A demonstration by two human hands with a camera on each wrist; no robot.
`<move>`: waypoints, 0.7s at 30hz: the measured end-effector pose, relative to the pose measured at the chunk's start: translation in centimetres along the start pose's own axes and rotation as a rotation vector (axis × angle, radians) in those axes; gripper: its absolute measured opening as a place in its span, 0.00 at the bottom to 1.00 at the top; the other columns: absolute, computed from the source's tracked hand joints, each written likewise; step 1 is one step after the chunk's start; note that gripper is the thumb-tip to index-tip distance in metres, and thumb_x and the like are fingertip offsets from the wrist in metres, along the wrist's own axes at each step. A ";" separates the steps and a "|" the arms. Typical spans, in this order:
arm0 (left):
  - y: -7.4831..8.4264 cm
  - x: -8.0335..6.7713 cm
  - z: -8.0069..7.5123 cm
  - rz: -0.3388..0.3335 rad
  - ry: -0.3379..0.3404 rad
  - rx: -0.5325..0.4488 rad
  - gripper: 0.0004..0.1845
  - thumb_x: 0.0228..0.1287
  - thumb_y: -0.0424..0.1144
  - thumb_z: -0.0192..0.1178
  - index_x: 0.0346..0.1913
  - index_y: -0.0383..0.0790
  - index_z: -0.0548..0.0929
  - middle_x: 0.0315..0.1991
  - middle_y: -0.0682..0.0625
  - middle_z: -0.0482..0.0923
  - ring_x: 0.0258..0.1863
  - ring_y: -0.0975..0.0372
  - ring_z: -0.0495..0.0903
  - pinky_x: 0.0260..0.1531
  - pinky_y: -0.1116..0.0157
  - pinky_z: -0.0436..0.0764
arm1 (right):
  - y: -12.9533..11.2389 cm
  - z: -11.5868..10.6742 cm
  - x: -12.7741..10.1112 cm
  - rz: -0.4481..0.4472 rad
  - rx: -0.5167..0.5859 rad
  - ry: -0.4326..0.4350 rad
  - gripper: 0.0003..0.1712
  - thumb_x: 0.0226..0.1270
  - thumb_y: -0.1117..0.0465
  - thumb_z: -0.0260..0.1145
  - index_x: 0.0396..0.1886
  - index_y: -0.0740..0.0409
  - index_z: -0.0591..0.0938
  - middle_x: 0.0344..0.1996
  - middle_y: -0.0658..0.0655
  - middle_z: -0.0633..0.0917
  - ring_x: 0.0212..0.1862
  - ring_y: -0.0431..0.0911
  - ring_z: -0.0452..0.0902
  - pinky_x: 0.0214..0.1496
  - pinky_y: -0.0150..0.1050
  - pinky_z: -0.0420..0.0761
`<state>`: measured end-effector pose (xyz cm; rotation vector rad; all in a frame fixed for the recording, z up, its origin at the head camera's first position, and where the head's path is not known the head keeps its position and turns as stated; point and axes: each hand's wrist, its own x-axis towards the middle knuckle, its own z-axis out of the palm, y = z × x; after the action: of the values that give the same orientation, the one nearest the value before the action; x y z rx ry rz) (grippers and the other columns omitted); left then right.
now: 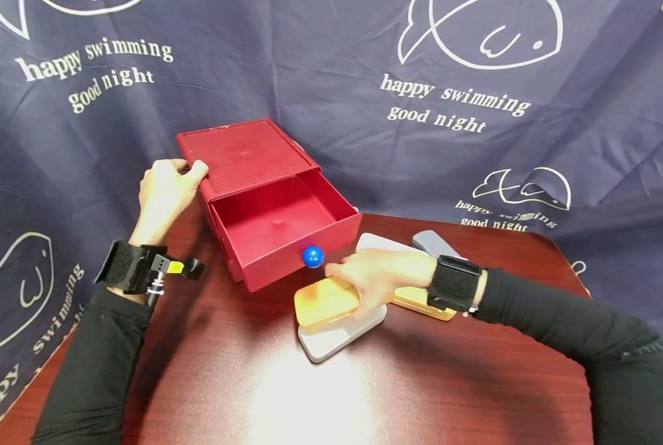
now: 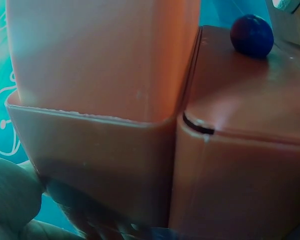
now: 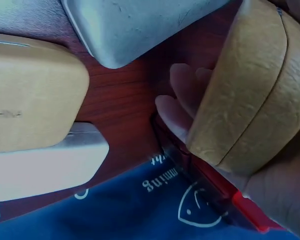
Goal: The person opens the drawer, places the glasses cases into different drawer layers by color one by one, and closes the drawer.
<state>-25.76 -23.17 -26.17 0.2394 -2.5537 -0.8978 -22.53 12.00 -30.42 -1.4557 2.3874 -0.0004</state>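
My left hand (image 1: 167,188) grips the left edge of a red drawer box (image 1: 248,154), with the thumb on its top. The drawer (image 1: 276,216) is pulled out and its inside is bare; a round blue knob (image 1: 312,256) sits on its front. My right hand (image 1: 378,275) holds a yellow glasses case (image 1: 325,303) close over a white case (image 1: 339,337), just in front of the drawer. In the right wrist view the fingers wrap round that yellow glasses case (image 3: 250,90), whose lid seam looks closed.
Behind the right hand lie a second yellow case (image 1: 423,303), another white case (image 1: 376,241) and a grey case (image 1: 434,242), overlapping on the brown table (image 1: 209,371). A dark blue printed curtain (image 1: 331,74) hangs right behind the table.
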 end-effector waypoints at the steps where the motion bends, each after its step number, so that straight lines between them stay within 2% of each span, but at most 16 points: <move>1: 0.0 0.0 0.0 -0.001 0.000 -0.001 0.26 0.68 0.54 0.46 0.36 0.33 0.83 0.39 0.31 0.84 0.39 0.40 0.77 0.34 0.54 0.67 | 0.0 0.0 -0.6 0.005 0.009 0.010 0.35 0.45 0.42 0.76 0.50 0.49 0.72 0.34 0.46 0.78 0.34 0.39 0.74 0.34 0.35 0.72; 6: 0.0 0.1 0.1 0.005 -0.004 0.005 0.27 0.69 0.54 0.45 0.37 0.32 0.84 0.41 0.31 0.84 0.41 0.38 0.79 0.36 0.52 0.69 | -0.4 0.0 -3.4 0.025 0.050 0.079 0.37 0.40 0.46 0.79 0.51 0.48 0.72 0.38 0.46 0.78 0.35 0.38 0.73 0.34 0.34 0.73; 13: 0.1 0.3 0.0 0.016 -0.006 0.024 0.27 0.68 0.53 0.44 0.36 0.32 0.84 0.40 0.30 0.84 0.40 0.38 0.79 0.35 0.51 0.69 | -0.5 -0.6 -6.6 0.020 0.058 0.201 0.38 0.42 0.45 0.80 0.53 0.48 0.75 0.37 0.41 0.79 0.36 0.35 0.74 0.39 0.34 0.76; 17: 0.1 0.2 -0.2 0.012 -0.008 0.027 0.27 0.68 0.53 0.45 0.37 0.32 0.84 0.40 0.30 0.84 0.40 0.38 0.79 0.36 0.51 0.69 | -0.7 -1.3 -7.9 0.020 0.057 0.250 0.43 0.45 0.44 0.79 0.61 0.52 0.74 0.47 0.45 0.82 0.43 0.38 0.76 0.46 0.37 0.79; 21: 0.0 0.1 -0.1 0.013 -0.008 0.028 0.27 0.68 0.53 0.45 0.36 0.32 0.84 0.40 0.30 0.84 0.40 0.38 0.79 0.36 0.50 0.69 | -0.8 -2.3 -8.9 0.013 0.091 0.291 0.43 0.46 0.42 0.80 0.63 0.47 0.73 0.43 0.41 0.82 0.38 0.34 0.77 0.42 0.33 0.79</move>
<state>-25.81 -23.27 -26.01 0.2279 -2.5731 -0.8608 -18.77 18.92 -25.50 -1.4851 2.5847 -0.3351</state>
